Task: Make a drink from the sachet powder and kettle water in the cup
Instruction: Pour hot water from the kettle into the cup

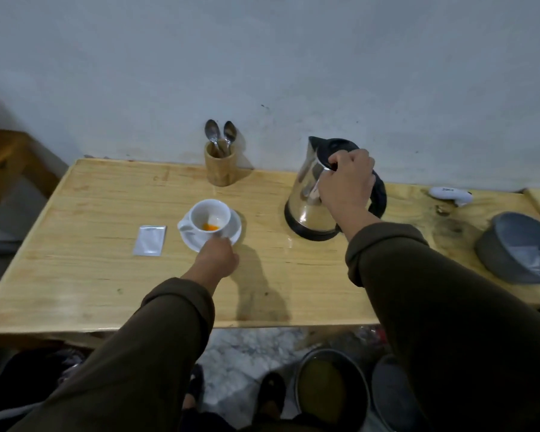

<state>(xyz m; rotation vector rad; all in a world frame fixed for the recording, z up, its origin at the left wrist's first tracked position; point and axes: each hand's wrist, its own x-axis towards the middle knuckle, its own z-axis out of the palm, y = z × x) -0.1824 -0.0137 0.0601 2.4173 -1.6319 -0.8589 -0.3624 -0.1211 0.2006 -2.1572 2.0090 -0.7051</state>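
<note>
A white cup (211, 215) stands on a white saucer (234, 235) in the middle of the wooden table (91, 275), with orange powder (210, 227) at its bottom. My left hand (217, 258) touches the near rim of the saucer; whether it grips it is hard to tell. A silver sachet (150, 240) lies flat to the left of the saucer. To the right stands a steel kettle (306, 201) with a black lid and base. My right hand (345, 182) is closed around its black handle.
A wooden holder (219, 166) with two spoons stands at the back by the wall. A grey bowl (512, 244) holding sachets sits at the right edge, a small white object (451, 194) behind it. Below the table's front edge are buckets (331, 388) on the floor.
</note>
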